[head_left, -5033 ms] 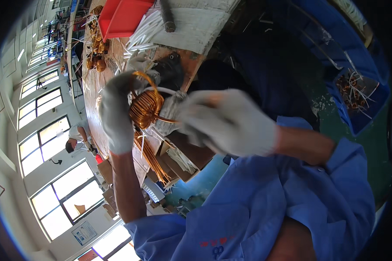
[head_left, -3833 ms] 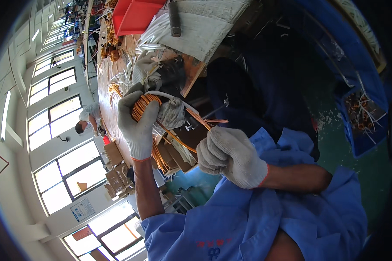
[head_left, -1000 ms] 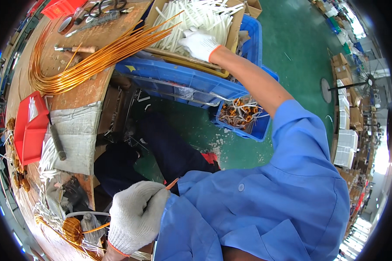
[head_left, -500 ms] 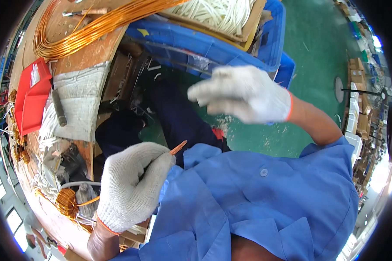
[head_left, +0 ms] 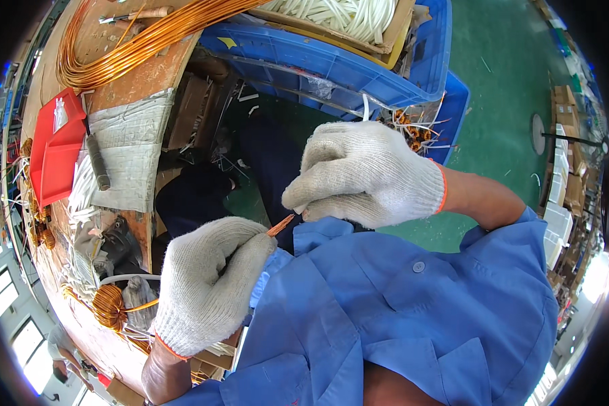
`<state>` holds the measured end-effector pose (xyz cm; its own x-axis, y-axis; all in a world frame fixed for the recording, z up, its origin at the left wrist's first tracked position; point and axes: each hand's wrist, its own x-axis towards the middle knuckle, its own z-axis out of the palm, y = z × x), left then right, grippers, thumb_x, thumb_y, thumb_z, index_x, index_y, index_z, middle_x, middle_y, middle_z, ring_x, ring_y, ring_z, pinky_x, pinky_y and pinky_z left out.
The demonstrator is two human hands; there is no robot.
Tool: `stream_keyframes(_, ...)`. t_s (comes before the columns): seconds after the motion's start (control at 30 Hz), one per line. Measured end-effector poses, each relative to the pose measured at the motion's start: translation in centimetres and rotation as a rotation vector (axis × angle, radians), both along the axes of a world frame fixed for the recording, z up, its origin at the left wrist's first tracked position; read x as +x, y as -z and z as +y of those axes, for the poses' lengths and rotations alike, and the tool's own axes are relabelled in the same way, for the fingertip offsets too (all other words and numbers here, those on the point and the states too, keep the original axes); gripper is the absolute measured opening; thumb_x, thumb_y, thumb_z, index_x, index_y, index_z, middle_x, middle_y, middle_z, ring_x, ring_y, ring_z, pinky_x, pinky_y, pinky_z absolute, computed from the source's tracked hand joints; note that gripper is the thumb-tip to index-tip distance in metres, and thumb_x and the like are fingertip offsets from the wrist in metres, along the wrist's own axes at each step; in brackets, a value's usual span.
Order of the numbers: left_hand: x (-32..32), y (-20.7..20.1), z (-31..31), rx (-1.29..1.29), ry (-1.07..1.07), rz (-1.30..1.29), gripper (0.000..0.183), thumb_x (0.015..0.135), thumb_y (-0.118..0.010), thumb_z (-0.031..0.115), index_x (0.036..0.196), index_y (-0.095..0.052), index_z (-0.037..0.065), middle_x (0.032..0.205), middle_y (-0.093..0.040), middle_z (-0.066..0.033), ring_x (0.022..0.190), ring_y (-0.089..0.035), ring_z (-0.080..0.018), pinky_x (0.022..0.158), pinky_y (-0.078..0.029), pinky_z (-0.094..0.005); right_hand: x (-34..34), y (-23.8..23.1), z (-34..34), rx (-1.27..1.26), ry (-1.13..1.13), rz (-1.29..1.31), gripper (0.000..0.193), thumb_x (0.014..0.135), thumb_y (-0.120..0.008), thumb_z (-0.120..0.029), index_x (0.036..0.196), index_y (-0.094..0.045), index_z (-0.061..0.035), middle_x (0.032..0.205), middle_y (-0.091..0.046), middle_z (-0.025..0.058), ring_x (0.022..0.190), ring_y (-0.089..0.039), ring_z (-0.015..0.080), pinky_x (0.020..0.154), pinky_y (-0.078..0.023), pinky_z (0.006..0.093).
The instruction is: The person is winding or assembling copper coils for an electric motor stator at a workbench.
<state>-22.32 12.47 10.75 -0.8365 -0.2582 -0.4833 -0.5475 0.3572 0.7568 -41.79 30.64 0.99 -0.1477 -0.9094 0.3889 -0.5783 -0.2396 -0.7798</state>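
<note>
In white knit gloves with orange cuffs, both my hands meet in front of my blue shirt. My left hand point(head_left: 213, 281) pinches a bundle of copper wires point(head_left: 281, 225), whose bare twisted tips poke out past thumb and forefinger. My right hand point(head_left: 372, 172) is closed on a thin white tube point(head_left: 366, 107); one end rises beyond the knuckles, and a small white end shows at the fingertips, close beside the copper tips. Whether tube and copper touch, I cannot tell. An orange wire coil point(head_left: 109, 306) lies left of my left wrist.
A wooden workbench point(head_left: 132, 78) at the left bears long orange wires point(head_left: 162, 38), a red bin point(head_left: 53, 152) and a dark-handled tool point(head_left: 97, 162). Ahead stands a blue crate point(head_left: 304, 57) under a box of white tubes point(head_left: 338, 19). Another blue crate point(head_left: 459, 111) holds wound coils.
My right hand has come down and closer to my left hand, its fingers now closed with a white tube showing. The left hand keeps its hold on the copper wires.
</note>
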Motion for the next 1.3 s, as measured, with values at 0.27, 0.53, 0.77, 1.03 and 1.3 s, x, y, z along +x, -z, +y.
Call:
stream_keyframes(0.27, 0.5, 1.3, -0.2, 0.002, 0.005, 0.104, 0.015, 0.098, -0.077, 0.005, 0.106, -0.079, -0.006, 0.086, -0.077, -0.0162, 0.071, -0.072, -0.0166, 0.064, -0.055, -0.033, 0.7, -0.7, -1.0, -0.023, -0.061, 0.113, 0.03, 0.085, -0.092, -0.022, 0.112, -0.082, -0.0147, 0.088, -0.069, 0.0018, 0.084, -0.071, 0.0225, 0.067, -0.057, 0.0375)
stream_keyframes(0.53, 2.5, 0.9, -2.5, -0.094, 0.122, 0.039, 0.023, 0.099, -0.073, 0.007, 0.119, -0.077, -0.003, 0.103, -0.077, -0.0186, 0.087, -0.077, -0.0254, 0.082, -0.059, -0.0362, 1.6, -0.9, -3.1, 0.038, -0.062, 0.191, 0.036, 0.088, -0.087, -0.026, 0.116, -0.073, -0.0086, 0.087, -0.069, 0.0075, 0.082, -0.072, 0.0281, 0.067, -0.059, 0.042)
stream_keyframes(0.77, 8.3, -0.5, -4.0, -0.461, 0.381, -0.091, 0.024, 0.095, -0.074, 0.01, 0.117, -0.079, 0.008, 0.101, -0.074, -0.0117, 0.088, -0.075, -0.0349, 0.077, -0.061, -0.0431, 5.7, 0.1, -4.9, 0.139, -0.322, 0.11, 0.023, 0.091, -0.083, -0.021, 0.107, -0.073, -0.0076, 0.085, -0.069, 0.0081, 0.083, -0.072, 0.0268, 0.067, -0.06, 0.0415)
stream_keyframes(1.03, 10.8, -2.0, -4.8, -0.8, 0.388, -0.11, 0.025, 0.084, -0.078, 0.005, 0.109, -0.077, 0.007, 0.097, -0.071, -0.008, 0.09, -0.073, -0.0304, 0.08, -0.058, -0.0433, 4.9, -0.7, -4.4, 0.186, -0.152, 0.201, 0.03, 0.093, -0.083, -0.022, 0.114, -0.07, -0.0045, 0.088, -0.067, 0.0107, 0.082, -0.071, 0.0314, 0.068, -0.058, 0.0439)
stream_keyframes(1.3, 13.9, -1.9, -7.7, -1.01, 0.464, 0.299, 0.041, 0.072, -0.085, 0.013, 0.112, -0.078, 0.008, 0.102, -0.069, -0.0099, 0.094, -0.069, -0.0339, 0.087, -0.055, -0.0442, 9.3, -1.4, -5.4, 0.245, -0.228, 0.063, 0.018, 0.1, -0.078, -0.02, 0.102, -0.068, -0.006, 0.084, -0.064, 0.0113, 0.073, -0.072, 0.0297, 0.062, -0.058, 0.0414)
